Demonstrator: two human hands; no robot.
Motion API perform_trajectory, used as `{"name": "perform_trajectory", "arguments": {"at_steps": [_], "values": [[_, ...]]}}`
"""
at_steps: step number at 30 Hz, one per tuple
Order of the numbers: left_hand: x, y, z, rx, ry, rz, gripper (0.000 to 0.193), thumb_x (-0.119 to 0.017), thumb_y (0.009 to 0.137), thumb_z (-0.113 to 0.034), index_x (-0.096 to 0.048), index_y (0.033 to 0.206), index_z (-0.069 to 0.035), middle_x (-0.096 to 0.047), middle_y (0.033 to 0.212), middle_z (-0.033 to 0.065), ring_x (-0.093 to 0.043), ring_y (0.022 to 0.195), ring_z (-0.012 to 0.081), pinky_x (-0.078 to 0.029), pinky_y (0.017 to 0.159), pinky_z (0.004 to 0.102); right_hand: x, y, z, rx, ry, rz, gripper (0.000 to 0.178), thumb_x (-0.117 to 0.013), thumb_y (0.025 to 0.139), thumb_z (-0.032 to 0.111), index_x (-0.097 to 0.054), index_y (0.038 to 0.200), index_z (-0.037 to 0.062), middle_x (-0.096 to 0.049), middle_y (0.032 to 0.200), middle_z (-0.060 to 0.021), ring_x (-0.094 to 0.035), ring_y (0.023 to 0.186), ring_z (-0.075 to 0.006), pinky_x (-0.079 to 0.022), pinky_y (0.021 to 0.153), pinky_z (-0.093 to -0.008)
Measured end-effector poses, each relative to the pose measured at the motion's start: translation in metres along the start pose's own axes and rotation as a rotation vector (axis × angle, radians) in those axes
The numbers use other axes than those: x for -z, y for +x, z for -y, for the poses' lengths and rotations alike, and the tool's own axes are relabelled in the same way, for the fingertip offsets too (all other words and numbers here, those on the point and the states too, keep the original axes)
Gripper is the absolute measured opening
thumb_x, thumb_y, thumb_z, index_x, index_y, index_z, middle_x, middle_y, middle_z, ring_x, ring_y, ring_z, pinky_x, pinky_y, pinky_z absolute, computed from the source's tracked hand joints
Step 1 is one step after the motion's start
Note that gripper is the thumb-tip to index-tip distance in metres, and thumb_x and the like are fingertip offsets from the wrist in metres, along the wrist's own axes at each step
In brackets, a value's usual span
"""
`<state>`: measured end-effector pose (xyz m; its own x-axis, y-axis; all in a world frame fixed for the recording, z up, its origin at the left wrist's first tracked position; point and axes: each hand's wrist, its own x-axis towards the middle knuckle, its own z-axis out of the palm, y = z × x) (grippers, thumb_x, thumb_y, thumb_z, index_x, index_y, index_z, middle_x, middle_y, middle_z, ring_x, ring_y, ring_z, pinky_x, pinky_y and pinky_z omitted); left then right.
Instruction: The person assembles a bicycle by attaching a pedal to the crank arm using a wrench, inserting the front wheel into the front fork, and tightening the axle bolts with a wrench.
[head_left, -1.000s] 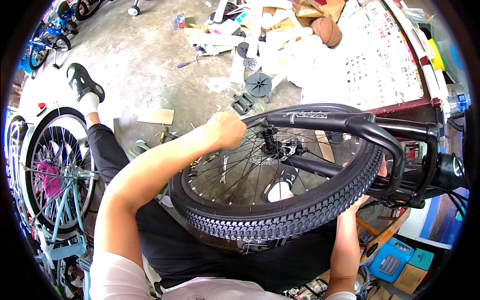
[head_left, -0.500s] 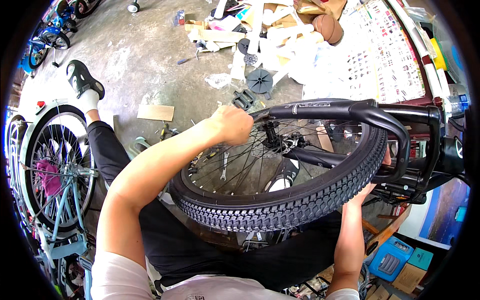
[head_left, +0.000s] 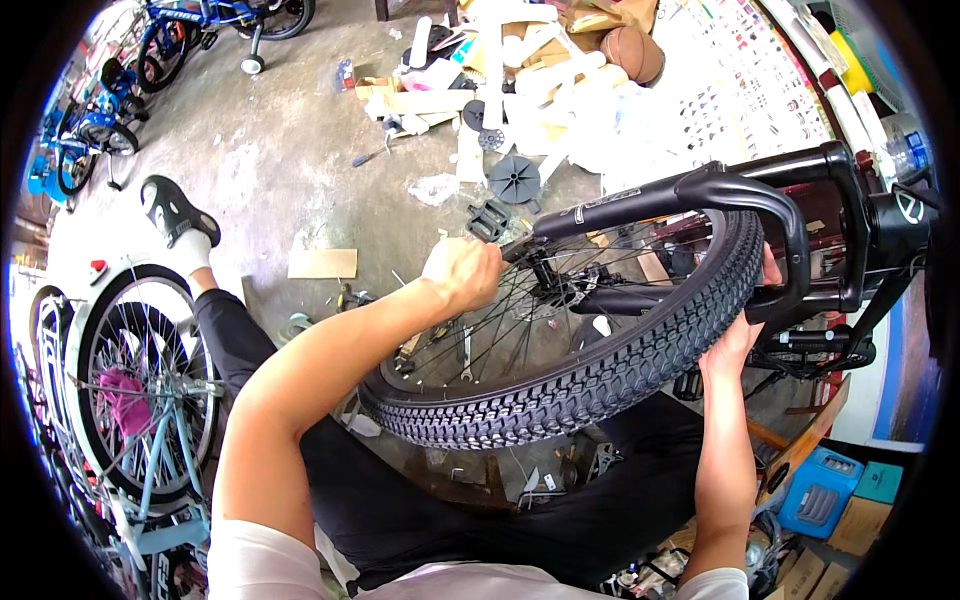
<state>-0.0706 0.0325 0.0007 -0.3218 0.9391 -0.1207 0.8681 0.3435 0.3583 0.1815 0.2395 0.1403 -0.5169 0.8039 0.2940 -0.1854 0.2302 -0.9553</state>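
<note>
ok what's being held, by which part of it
The right hand holds the wheel by its tyre, near the fork; what the left hand holds cannot be told.

Concrete floor (head_left: 270,190), grey-brown w/ pale patches. Top ctr: messy pile of cardboard & white packing scraps (head_left: 490,60). Just below: lg black ribbed disc (head_left: 515,181), smaller perforated disc (head_left: 491,140), black pedal (head_left: 488,221) & crumpled clear plastic (head_left: 436,188). Left of pile: screwdriver (head_left: 362,160) w/ blue handle. Mid-left: flat tan rectangular pc (head_left: 323,264), approx. level w/ the pedal. Lower ctr: silver wrench (head_left: 467,352). Top L: blue bike (head_left: 195,17) w/ sm. stabiliser wheel (head_left: 253,65) touching floor.
</note>
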Motion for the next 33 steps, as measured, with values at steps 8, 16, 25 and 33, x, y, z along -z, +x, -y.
{"name": "perform_trajectory", "arguments": {"at_steps": [8,16,25,33], "values": [[-0.033,-0.001,0.038,-0.213,-0.094,-0.271,0.028,-0.06,0.095,-0.029,-0.053,0.086,-0.004,-0.059,0.055,0.0163,-0.063,0.053,0.0374,-0.05,0.049,0.0469,0.001,0.005,-0.004,0.054,-0.011,0.007,0.064,-0.066,0.092,0.018,-0.037,0.148,0.0053,-0.04,0.148,-0.0086,-0.041,0.136,-0.0209,-0.032,0.116,-0.0404],[-0.002,-0.007,0.032,0.053,-0.014,-0.182,0.029,-0.054,0.098,-0.035,-0.054,0.089,-0.007,-0.067,0.069,0.0196,-0.068,0.063,0.0378,-0.053,0.054,0.0478,-0.004,0.01,-0.003,0.054,0.043,0.014,0.065,-0.068,0.091,0.016,-0.037,0.147,0.006,-0.043,0.145,-0.0086,-0.044,0.134,-0.0212,-0.036,0.113,-0.0391],[0.075,0.017,-0.027,0.045,0.205,0.255,0.019,-0.063,0.083,-0.019,-0.076,0.088,-0.007,-0.074,0.094,0.015,-0.073,0.09,0.0293,-0.058,0.077,0.0409,-0.009,0.009,-0.002,0.029,0.039,0.046,0.069,-0.075,0.088,0.018,-0.039,0.146,0.0067,-0.044,0.145,-0.0074,-0.045,0.133,-0.0209,-0.034,0.113,-0.0379],[0.092,0.038,-0.028,0.042,0.239,0.389,0.02,-0.065,0.079,-0.015,-0.076,0.093,-0.006,-0.074,0.097,0.0142,-0.073,0.092,0.0296,-0.057,0.079,0.0412,-0.012,0.01,-0.001,0.003,0.07,0.059,0.063,-0.07,0.092,0.012,-0.038,0.146,0.0056,-0.045,0.143,-0.0085,-0.046,0.131,-0.0213,-0.035,0.112,-0.0376]]}}
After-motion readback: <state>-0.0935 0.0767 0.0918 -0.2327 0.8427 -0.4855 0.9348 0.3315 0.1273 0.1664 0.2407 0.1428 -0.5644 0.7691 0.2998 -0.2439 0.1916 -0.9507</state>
